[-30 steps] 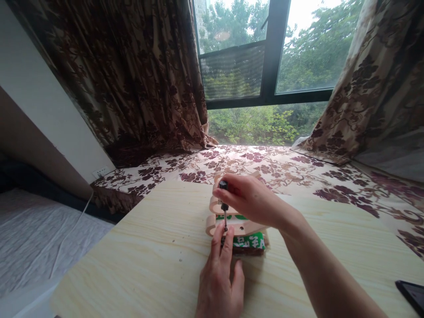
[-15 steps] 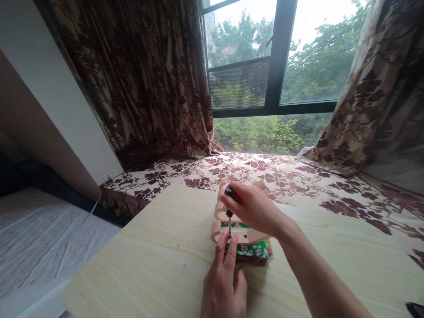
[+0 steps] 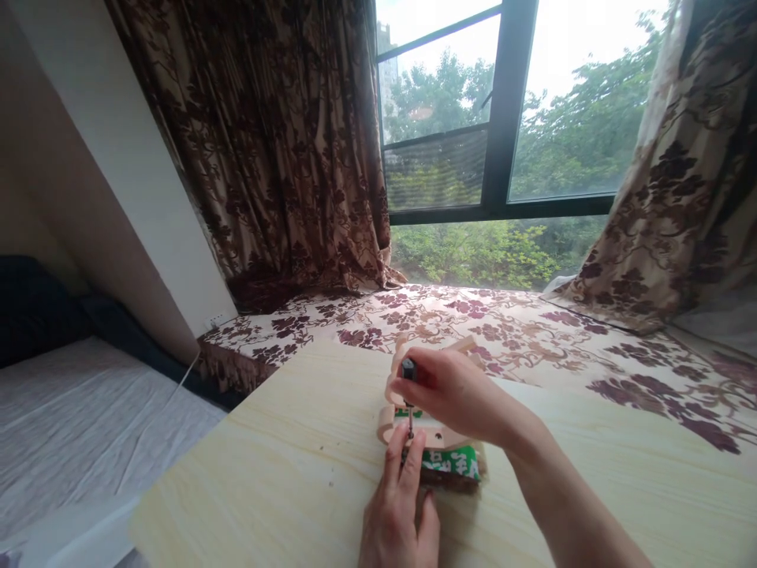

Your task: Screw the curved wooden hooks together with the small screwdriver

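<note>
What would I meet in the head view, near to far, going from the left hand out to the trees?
Left hand, screwdriver, flowered cloth, dark window frame, trees outside.

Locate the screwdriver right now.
The screwdriver is below and slightly right of centre in the head view, upright in the right hand, its tip at the pale piece beside the left hand.

Screwdriver (image 3: 408,371) partly behind right fingers (image 3: 426,361)
</note>
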`<state>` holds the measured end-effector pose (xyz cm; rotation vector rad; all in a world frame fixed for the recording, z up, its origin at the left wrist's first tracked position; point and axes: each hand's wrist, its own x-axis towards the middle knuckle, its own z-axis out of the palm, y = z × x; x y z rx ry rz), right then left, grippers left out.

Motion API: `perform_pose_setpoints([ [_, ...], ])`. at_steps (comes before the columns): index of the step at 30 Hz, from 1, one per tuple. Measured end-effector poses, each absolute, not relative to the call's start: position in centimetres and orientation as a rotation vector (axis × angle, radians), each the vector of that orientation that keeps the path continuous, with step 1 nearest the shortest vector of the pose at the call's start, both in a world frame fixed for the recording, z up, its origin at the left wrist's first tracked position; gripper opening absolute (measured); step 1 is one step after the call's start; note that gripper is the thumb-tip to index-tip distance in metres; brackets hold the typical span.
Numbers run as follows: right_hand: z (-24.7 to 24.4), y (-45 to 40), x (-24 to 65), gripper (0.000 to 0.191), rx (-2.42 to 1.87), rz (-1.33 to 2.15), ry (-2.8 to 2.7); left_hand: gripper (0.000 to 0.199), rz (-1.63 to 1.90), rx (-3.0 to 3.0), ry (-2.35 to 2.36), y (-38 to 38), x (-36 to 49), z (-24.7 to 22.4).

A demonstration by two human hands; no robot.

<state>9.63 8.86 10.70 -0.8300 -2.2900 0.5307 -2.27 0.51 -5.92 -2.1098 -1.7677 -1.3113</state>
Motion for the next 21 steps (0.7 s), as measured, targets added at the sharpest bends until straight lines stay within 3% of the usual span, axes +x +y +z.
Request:
perform_pose_setpoints([
  [6,10.4,9.3,9.2,0.029,-0.980,0.357,-2.219,0.070,-1.310,-2.104,-1.767,0.5,-2.4,-6.0],
  [12,10.5,9.1,9.6,0.009,-0.830,0.508,-2.251,0.075,-1.303,-2.098,-1.789,0.5,-2.3,-6.0],
  [21,10.2,10.0,9.1,0.029,-1.004,0.363,-2.205,0.084,-1.328,-2.150,-1.760,1.0,-2.7,-6.9],
])
